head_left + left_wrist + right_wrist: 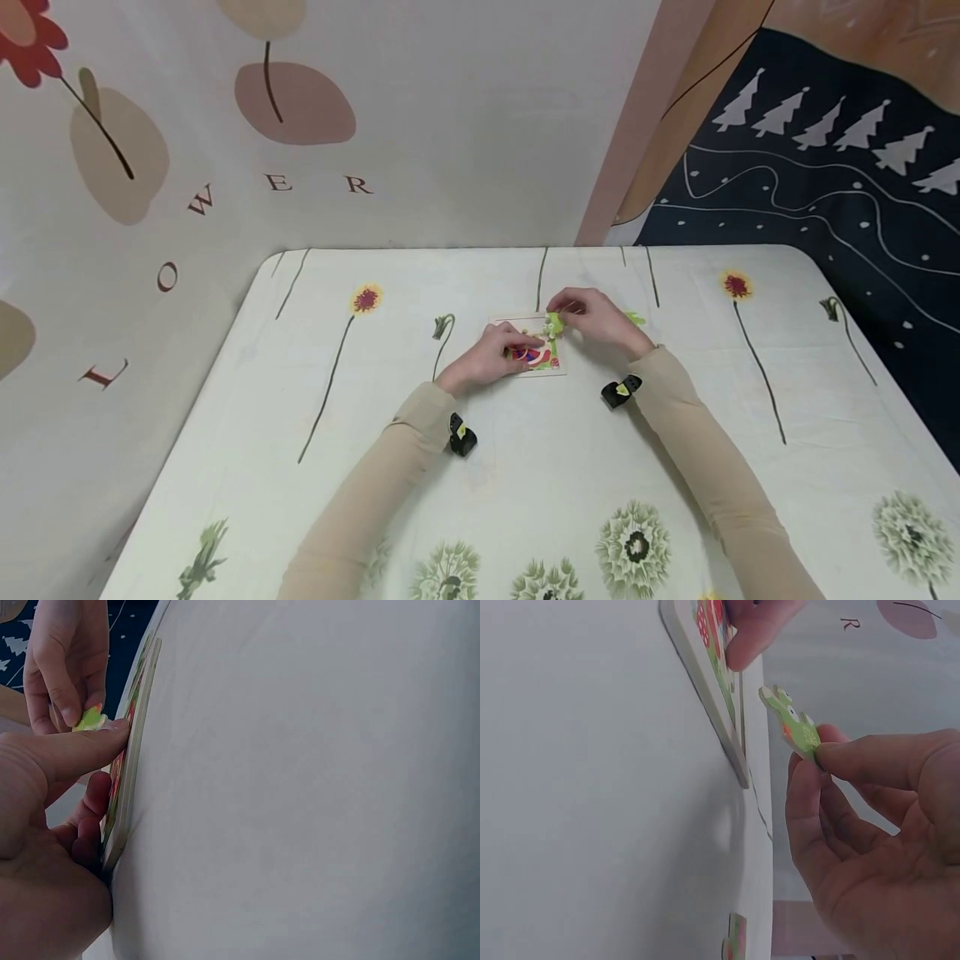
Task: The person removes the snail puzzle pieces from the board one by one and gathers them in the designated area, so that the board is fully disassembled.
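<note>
We see the right hand (596, 318) pinching a green animal-shaped piece (553, 324) between thumb and fingertips, its other fingers loosely bent. In the right wrist view, we find this piece in the air, near the end of the puzzle board (542, 372) and apart from it. The left hand (491, 354) rests upon the board with extended fingers touching its colourful picture; we cannot tell whether it also grips the edge. The board lies flat on the white tablecloth (525, 467), which has printed flowers. We notice in the right wrist view another piece (737, 937), green and reddish, lying on the cloth and cut by the frame.
</note>
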Tool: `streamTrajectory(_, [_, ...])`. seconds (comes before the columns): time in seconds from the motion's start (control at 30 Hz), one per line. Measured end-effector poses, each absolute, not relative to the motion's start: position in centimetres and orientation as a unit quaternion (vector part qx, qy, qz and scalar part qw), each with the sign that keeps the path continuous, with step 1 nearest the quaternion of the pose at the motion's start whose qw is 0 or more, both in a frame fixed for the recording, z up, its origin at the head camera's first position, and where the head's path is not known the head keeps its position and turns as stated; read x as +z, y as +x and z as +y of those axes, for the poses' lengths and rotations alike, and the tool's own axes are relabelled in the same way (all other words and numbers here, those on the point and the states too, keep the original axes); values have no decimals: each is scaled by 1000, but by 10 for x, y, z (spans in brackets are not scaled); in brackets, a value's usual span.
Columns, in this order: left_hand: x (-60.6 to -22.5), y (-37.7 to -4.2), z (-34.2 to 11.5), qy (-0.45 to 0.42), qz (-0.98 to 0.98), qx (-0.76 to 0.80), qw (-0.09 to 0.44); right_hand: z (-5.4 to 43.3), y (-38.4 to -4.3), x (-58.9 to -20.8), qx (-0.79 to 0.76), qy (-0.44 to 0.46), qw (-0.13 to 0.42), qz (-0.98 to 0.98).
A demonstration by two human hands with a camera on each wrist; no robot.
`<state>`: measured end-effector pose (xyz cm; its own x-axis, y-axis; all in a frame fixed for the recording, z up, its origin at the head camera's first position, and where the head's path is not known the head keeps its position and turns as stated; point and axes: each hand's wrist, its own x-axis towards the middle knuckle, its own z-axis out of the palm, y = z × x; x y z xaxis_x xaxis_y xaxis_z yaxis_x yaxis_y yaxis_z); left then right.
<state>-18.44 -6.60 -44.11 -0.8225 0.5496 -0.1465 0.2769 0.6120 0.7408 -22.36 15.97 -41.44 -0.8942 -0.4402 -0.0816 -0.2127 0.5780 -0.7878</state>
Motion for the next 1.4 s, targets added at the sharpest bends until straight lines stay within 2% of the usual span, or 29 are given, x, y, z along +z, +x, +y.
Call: streamTrajectory(1.4, [-443, -187, -68, 245, 870, 386, 185, 231, -205, -397, -425, -128, 99, 890])
